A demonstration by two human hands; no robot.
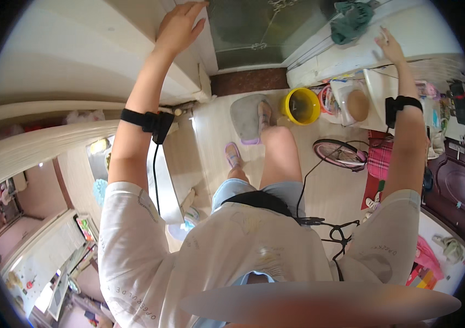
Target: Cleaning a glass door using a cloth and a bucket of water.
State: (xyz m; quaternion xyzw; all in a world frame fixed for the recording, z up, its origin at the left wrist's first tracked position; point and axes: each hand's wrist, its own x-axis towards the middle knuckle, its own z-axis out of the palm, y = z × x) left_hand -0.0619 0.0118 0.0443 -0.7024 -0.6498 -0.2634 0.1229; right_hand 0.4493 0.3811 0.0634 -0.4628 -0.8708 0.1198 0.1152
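My left hand (180, 28) is raised at the white frame beside a dark glass panel (265, 37). Its fingers are spread and hold nothing visible; whether they touch the frame is unclear. On the other side, my right hand (391, 46) reaches up before a white wall surface (421, 33). Something small and pale shows at its fingertips, too small to identify, and I cannot tell whether it is held. A green cloth (351, 20) hangs to the left of that hand. My right foot rests on a grey-topped stool (245, 112); my left foot, in a purple sandal (232, 152), is lower.
A yellow bucket (301, 106) stands right of the stool, beside a red-rimmed container (327, 100) of small items. Farther right is a small pink-rimmed bicycle wheel (337, 153). A dark cable (306, 180) hangs near my right leg. White furniture (165, 176) stands at left.
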